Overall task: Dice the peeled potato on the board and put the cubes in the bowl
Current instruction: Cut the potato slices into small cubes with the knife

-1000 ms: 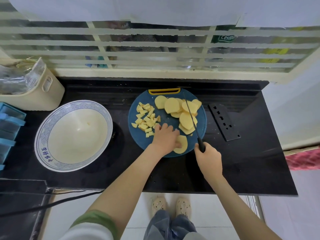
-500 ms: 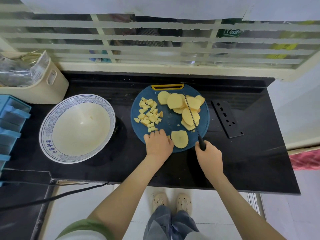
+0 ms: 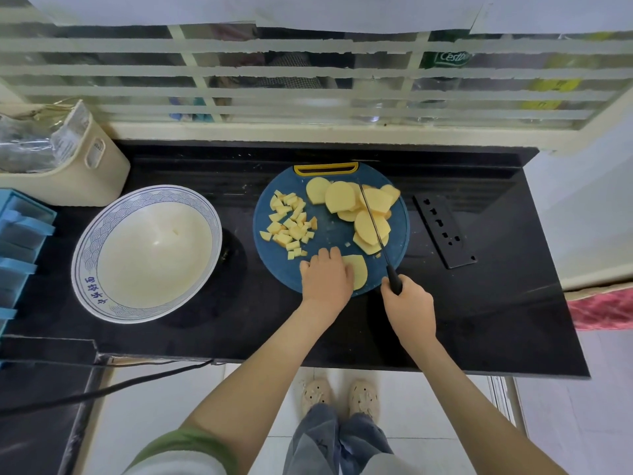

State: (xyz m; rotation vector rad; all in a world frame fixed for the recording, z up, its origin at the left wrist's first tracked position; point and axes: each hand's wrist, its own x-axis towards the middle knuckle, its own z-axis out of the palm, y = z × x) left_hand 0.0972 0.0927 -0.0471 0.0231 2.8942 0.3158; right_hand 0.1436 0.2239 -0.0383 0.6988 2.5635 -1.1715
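Note:
A round blue cutting board (image 3: 329, 231) with a yellow handle lies on the black counter. Several potato cubes (image 3: 289, 222) are heaped on its left part. Several potato slices (image 3: 363, 210) overlap on its right part. One slice (image 3: 358, 270) lies at the board's near edge, and my left hand (image 3: 325, 277) rests on its left side with the fingers bent. My right hand (image 3: 409, 305) grips the black handle of a knife (image 3: 376, 231), whose thin blade lies across the slice pile. A white bowl (image 3: 147, 253) with a blue rim stands left of the board.
A black perforated plate (image 3: 443, 231) lies right of the board. A cream basket (image 3: 65, 162) sits at the back left, and blue containers (image 3: 19, 241) stand at the left edge. A dark cable (image 3: 102, 392) hangs below the counter's front edge. A barred window runs behind.
The single slice slid to the board's near edge under my left hand. My left hand came back over its left side. The knife stayed across the pile.

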